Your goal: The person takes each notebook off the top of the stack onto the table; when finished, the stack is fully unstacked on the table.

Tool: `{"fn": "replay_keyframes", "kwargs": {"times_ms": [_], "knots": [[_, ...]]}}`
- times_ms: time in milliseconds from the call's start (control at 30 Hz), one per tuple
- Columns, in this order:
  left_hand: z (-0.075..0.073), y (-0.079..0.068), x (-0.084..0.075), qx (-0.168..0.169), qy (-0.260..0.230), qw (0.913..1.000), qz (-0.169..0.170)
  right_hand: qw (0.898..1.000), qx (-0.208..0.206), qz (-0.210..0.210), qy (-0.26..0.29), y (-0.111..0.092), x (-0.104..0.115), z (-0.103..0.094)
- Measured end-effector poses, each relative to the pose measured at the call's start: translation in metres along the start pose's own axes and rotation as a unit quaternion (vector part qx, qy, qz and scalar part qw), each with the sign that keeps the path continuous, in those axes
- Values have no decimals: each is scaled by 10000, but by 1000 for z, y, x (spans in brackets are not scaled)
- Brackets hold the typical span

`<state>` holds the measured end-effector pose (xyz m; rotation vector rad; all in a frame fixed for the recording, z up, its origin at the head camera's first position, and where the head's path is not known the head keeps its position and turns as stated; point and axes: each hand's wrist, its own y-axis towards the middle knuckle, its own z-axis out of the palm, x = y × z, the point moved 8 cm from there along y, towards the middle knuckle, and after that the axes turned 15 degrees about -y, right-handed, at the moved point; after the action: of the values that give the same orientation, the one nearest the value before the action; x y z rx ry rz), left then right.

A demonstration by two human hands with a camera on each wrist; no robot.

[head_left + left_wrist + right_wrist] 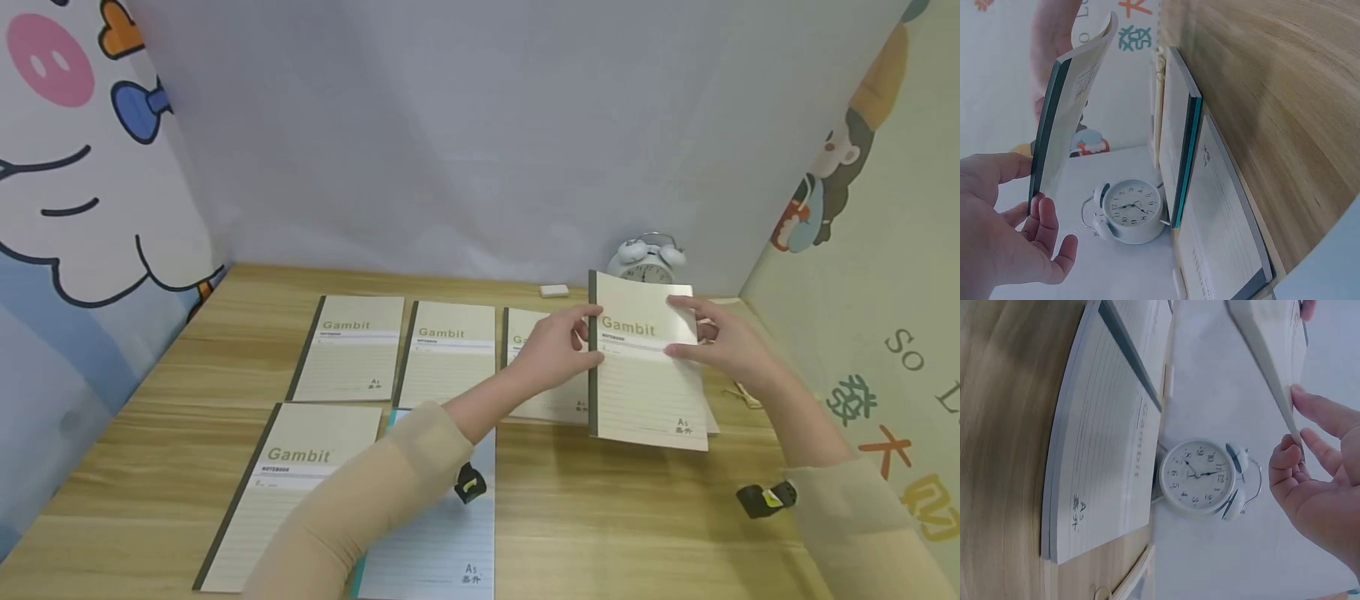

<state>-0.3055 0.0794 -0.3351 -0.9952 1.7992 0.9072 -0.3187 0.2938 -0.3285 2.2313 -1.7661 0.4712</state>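
A cream Gambit notebook (648, 392) with a dark spine is held up by both hands above the table. My left hand (557, 348) pinches its spine edge between thumb and fingers. On the opposite edge, my right hand (726, 337) grips it with thumb and fingertips. Beneath it, a small stack of notebooks (1100, 469) lies on the table; the head view mostly hides this stack behind the raised notebook. In the left wrist view, a teal spine (1186, 165) shows in that stack. Just left of it lies another cream notebook (543, 400), partly covered by my left hand.
Two cream notebooks lie at the back left, with another cream one (300, 467) in front. Beside that is a blue notebook (442, 525), partly under my left forearm. A white alarm clock (645, 265) and a small white block (553, 291) stand along the back wall.
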Motion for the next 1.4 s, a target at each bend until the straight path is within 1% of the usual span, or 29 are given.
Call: {"fn": "replay_keyframes", "kwargs": {"times_ms": [200,300,367,467,633,733,867,967,1033,1167,1300,1400], "knots": [[-11,-15,-4,35,163,9998,107,9997,-28,-127,217,-7,19,3],[-14,-25,-3,142,212,9996,122,9997,-38,-220,141,-12,27,8],[-14,-31,-1,231,219,9994,102,9995,27,-300,89,-17,31,12],[-15,-42,3,368,175,9992,41,9989,131,-437,49,-24,38,20],[-16,-63,16,602,190,9980,-90,9960,296,-765,364,-35,50,35],[-17,-76,24,734,203,9970,-159,9935,504,-875,529,-41,55,49],[-14,-92,37,927,343,9946,-321,9911,795,-949,493,-49,58,69],[-10,-103,44,1074,540,9919,-415,9895,865,-1103,339,-53,58,82],[-6,-109,47,1139,644,9904,-436,9890,839,-1204,209,-56,58,88],[0,-120,54,1209,790,9884,-469,9863,944,-1354,-7,-62,57,103],[6,-130,63,1284,893,9855,-651,9803,1199,-1570,-70,-65,57,119],[9,-134,70,1329,1023,9825,-808,9765,1369,-1660,-156,-65,58,130]]}}
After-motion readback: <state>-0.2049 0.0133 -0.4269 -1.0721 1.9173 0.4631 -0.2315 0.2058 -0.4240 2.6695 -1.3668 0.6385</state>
